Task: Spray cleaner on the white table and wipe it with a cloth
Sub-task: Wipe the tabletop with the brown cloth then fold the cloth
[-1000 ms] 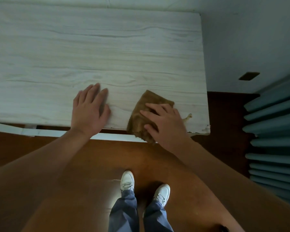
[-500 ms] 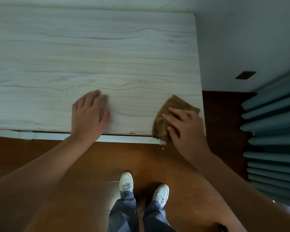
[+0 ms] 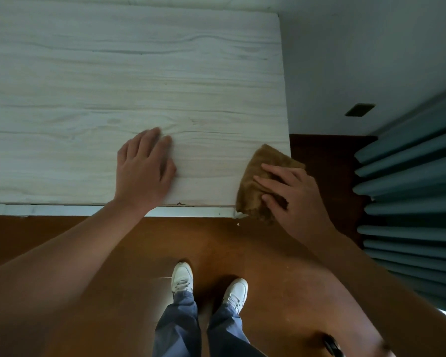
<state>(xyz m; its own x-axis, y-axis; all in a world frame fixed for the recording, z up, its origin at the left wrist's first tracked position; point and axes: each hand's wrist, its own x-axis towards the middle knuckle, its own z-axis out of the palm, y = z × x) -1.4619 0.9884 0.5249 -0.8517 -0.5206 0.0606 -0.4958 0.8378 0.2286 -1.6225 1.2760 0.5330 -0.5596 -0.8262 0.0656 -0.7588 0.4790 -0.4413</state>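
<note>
The white wood-grain table fills the upper left of the head view. A brown cloth lies on its near right corner and hangs over both edges. My right hand presses flat on the cloth, fingers spread over it. My left hand rests palm down on the tabletop near the front edge, left of the cloth, holding nothing. No spray bottle is in view.
A white wall stands right of the table. Teal pleated curtains hang at the far right. My white shoes stand on the brown floor below the table's front edge.
My right hand has slid the cloth rightward along the front edge to the table's right corner, where it now overhangs. My left hand has stayed in place.
</note>
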